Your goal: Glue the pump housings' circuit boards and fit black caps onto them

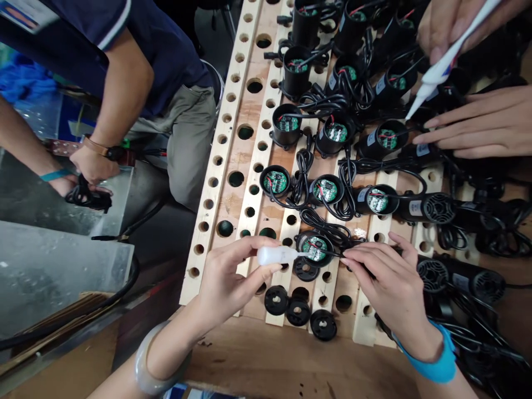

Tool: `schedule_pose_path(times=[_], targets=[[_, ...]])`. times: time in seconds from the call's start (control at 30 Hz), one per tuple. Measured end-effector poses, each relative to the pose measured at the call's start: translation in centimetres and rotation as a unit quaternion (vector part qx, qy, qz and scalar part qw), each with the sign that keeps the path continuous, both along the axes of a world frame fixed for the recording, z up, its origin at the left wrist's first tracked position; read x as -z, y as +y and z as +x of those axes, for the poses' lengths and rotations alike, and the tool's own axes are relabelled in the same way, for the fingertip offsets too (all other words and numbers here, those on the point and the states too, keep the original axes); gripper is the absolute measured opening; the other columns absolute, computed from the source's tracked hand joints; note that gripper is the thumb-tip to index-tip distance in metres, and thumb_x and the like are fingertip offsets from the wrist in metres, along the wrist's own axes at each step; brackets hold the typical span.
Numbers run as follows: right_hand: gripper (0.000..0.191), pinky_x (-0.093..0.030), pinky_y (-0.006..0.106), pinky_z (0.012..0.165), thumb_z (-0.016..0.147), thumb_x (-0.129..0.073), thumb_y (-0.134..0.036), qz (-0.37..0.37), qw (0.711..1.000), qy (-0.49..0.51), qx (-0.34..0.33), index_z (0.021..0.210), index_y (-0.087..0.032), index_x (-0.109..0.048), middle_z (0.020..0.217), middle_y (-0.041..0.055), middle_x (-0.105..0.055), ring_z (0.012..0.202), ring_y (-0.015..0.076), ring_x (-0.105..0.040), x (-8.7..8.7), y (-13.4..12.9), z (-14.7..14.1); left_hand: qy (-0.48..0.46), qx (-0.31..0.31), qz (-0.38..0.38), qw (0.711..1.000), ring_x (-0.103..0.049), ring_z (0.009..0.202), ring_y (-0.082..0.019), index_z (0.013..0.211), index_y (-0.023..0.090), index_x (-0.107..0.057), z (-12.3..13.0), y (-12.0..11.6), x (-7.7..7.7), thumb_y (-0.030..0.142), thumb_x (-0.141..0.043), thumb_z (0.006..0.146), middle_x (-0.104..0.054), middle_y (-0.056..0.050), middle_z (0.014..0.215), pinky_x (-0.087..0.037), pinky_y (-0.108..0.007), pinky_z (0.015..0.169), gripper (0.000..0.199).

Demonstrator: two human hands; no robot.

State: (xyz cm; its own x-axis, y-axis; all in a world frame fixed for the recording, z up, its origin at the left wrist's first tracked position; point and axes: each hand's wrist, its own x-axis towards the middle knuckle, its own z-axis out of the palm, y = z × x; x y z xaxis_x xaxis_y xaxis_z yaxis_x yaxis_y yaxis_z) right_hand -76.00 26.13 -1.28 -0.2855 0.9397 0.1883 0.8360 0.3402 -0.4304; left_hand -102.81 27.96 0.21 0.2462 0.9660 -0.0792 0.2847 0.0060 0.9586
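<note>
Between the thumb and fingers of my left hand [226,277] is a small white squeeze bottle [274,255], lying almost level. Its thin nozzle points right, over the green circuit board [315,248] inside a round black housing [300,239]. Whether the tip touches the board, I cannot tell. My right hand [388,277] pinches a black cable [334,254] at the right rim of that same housing. Just below it lie several round black caps [323,325] on the wooden rack.
Several black housings with green boards and coiled cables [305,166] fill the slatted wooden rack [216,160]. At upper right, another person's hands [486,122] hold a white pointed tube [440,69]. A seated co-worker [166,72] at left handles a black part [89,197].
</note>
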Motion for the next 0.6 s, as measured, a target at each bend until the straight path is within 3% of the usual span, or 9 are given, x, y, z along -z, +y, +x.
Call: schedule_pose_path(times=[0.1,0.23,0.33,0.47,0.6], targets=[[0.007,-0.032,0.046,0.102,0.088,-0.059,-0.019,0.006,1.0,0.003,-0.009,0.083,-0.021,-0.064,0.078,-0.0021,-0.071,0.078,0.0169,-0.067,0.0,0.0,0.1,-0.089,-0.076,-0.129,0.985,-0.068,0.082,-0.016,0.096,0.016,-0.065,-1.4,0.4,-0.4,0.02,-0.072,0.077,-0.072,-0.006,0.091,-0.057,-0.025,0.074,0.02],[0.016,-0.033,0.045,0.1,0.092,-0.052,-0.027,0.029,0.999,0.013,-0.027,0.083,-0.022,-0.063,0.078,-0.001,-0.07,0.078,0.0179,-0.067,0.4,-0.1,0.4,-0.253,-0.121,-0.259,0.924,-0.067,0.075,-0.013,0.091,0.016,-0.065,-4.5,0.5,-1.4,0.025,-0.075,0.074,-0.071,-0.004,0.084,-0.056,-0.022,0.069,0.022],[0.021,-0.031,0.046,0.1,0.094,-0.048,-0.031,0.044,0.998,0.014,-0.04,0.083,-0.022,-0.063,0.079,-0.0007,-0.07,0.077,0.0182,-0.066,1.0,-0.2,0.6,-0.322,-0.137,-0.299,0.888,-0.068,0.072,-0.012,0.094,0.017,-0.065,-7.2,-0.4,-1.9,0.028,-0.076,0.073,-0.07,-0.003,0.084,-0.057,-0.021,0.07,0.026],[0.024,-0.031,0.045,0.1,0.094,-0.047,-0.037,0.057,0.997,0.014,-0.047,0.082,-0.023,-0.063,0.08,-0.0007,-0.07,0.077,0.0182,-0.066,1.5,-0.4,0.9,-0.336,-0.135,-0.323,0.875,-0.068,0.073,-0.011,0.106,0.016,-0.066,-9.8,-2.0,-1.7,0.031,-0.079,0.069,-0.071,-0.005,0.089,-0.057,-0.019,0.074,0.042],[0.027,-0.032,0.044,0.098,0.094,-0.046,-0.039,0.065,0.997,0.011,-0.047,0.081,-0.023,-0.063,0.078,-0.0008,-0.07,0.076,0.0181,-0.066,1.8,-0.5,1.0,-0.36,-0.147,-0.355,0.85,-0.067,0.075,-0.009,0.099,0.014,-0.068,-11.0,-3.0,-0.9,0.031,-0.084,0.064,-0.07,-0.004,0.086,-0.054,-0.016,0.076,0.041]])
